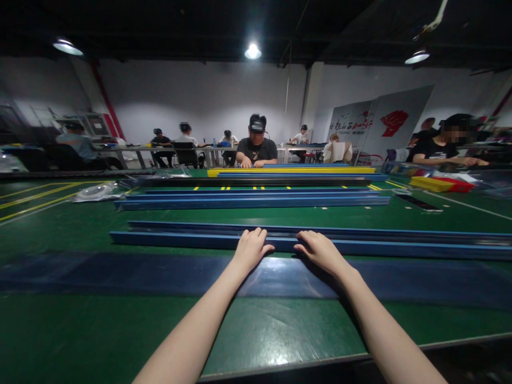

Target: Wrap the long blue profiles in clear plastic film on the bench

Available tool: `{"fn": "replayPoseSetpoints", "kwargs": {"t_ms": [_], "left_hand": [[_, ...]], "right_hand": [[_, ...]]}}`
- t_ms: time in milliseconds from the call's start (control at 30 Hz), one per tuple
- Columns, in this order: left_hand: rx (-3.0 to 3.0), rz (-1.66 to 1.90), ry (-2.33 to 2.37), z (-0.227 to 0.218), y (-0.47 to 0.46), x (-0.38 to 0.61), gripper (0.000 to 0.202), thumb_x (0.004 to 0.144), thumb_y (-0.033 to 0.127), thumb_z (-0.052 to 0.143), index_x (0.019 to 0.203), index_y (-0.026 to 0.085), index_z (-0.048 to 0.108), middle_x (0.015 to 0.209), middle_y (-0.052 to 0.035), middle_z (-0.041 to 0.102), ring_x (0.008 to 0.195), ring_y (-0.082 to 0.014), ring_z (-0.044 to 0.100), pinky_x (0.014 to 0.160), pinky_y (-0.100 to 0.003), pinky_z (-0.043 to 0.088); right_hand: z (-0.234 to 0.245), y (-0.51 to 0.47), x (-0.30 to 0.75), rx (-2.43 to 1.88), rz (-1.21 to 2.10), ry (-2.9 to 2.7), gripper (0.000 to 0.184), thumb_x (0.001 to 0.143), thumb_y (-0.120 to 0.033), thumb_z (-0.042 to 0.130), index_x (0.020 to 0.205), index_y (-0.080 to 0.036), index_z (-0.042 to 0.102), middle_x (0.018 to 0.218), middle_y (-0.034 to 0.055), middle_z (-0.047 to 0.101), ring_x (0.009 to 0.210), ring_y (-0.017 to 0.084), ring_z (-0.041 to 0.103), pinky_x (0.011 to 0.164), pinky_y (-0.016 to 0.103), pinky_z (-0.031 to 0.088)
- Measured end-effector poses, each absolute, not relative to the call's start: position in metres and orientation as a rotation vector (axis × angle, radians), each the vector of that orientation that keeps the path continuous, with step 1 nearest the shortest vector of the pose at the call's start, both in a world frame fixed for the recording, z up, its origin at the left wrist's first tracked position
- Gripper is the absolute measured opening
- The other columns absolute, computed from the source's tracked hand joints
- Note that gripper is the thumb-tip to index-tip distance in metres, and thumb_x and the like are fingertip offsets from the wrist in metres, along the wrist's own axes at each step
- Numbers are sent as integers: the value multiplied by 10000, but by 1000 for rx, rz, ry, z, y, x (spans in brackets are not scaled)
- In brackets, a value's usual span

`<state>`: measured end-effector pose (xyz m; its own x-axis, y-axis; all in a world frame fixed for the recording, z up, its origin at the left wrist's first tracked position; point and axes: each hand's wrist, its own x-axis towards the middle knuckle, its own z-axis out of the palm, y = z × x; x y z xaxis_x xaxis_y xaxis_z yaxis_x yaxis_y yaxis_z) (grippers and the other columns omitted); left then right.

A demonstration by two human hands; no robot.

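Both hands are on a long blue channel strip (192,241) that lies crosswise on the green table. My left hand (251,249) has its fingers hooked over the near wall of the strip, with the thumb on the outer face. To the right, my right hand (318,249) grips the same wall, thumb pointing inward; a short gap separates the hands. Their fingertips are hidden inside the channel. Under my wrists lies a flat, glossy, dark blue translucent strip (160,272), running nearly the whole width of the view.
Farther off lie more blue channels (256,202), a black strip (280,182) and a yellow strip (320,172). A phone (418,202) and yellow and red trays (434,184) are at right, clear plastic wrap (96,191) at left. A person (258,146) works opposite. The table edge (312,362) is near me.
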<state>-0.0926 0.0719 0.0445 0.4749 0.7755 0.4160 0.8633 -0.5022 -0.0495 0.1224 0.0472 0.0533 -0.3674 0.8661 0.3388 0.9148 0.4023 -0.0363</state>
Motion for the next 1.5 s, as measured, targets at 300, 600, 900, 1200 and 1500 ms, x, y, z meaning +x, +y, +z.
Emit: {"fn": "replayPoseSetpoints", "kwargs": {"t_ms": [300,600,900,1200,1500], "left_hand": [[-2458,-552,-1532,50,69,-93,300,758,470,562,858,188,533,934,-33,586,795,-189,547,683,-279,377],[-2499,-499,-1450,53,68,-94,252,805,435,518,858,189,529,884,-31,607,826,-187,569,686,-288,363],[-2527,-475,-1409,54,67,-96,268,801,440,521,881,185,527,887,-43,628,864,-196,565,703,-300,359],[-2481,-414,-1375,44,70,-95,300,784,452,534,882,169,545,931,-72,604,904,-232,524,730,-332,356],[-2487,-445,-1379,43,69,-95,294,792,446,526,904,175,544,934,-75,596,904,-239,512,730,-344,344]], "right_hand": [[58,47,120,-1601,-297,-2267,150,821,-216,483,843,-193,629,830,37,636,781,151,564,631,231,336],[62,46,123,-1643,-264,-2289,206,823,-216,442,868,-200,643,862,39,649,807,160,573,633,231,337],[65,35,156,-1808,-243,-2192,223,802,-231,429,845,-220,647,880,34,660,816,170,585,612,228,345],[64,36,165,-1794,-159,-2157,212,799,-284,440,849,-212,633,896,41,651,830,172,578,649,232,370],[58,42,138,-1744,-242,-2307,341,832,-482,419,867,-194,598,924,75,635,869,196,572,673,248,379]]}}
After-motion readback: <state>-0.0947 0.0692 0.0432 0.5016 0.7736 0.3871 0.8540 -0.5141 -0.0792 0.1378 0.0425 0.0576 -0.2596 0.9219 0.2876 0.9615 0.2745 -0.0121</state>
